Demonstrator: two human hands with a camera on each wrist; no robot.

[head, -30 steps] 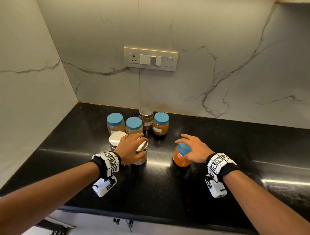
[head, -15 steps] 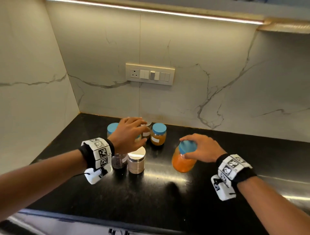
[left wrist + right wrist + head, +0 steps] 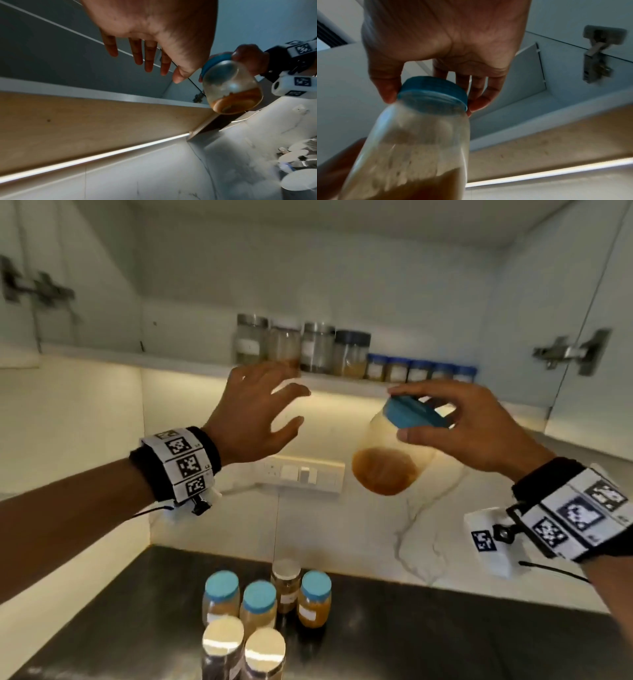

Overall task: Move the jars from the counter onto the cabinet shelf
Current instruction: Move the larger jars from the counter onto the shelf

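Note:
My right hand point(image 3: 442, 419) grips a blue-lidded jar point(image 3: 387, 460) of orange powder by its lid, raised just below the cabinet shelf point(image 3: 191, 364). The jar point(image 3: 412, 142) hangs tilted from my fingers point(image 3: 477, 102), also seen as the jar point(image 3: 233, 92) in the left wrist view. My left hand point(image 3: 274, 405) is empty, fingers spread, lifted near the shelf edge; the left hand point(image 3: 154, 54) shows straight fingers. Several jars point(image 3: 260, 607) stand on the black counter point(image 3: 445, 628), blue-lidded ones behind two steel-lidded ones point(image 3: 243, 648).
Several jars point(image 3: 301, 347) stand in a row on the shelf, mid to right, with small blue-lidded ones point(image 3: 421, 369) at the right end. Open cabinet doors with hinges point(image 3: 568, 352) flank both sides. A switch plate point(image 3: 301, 474) is on the marble wall.
My right hand lifted the blue-lidded jar from the counter up to shelf height. The left hand let go of the steel-lidded jar and rose, open, toward the shelf. The view tilted upward.

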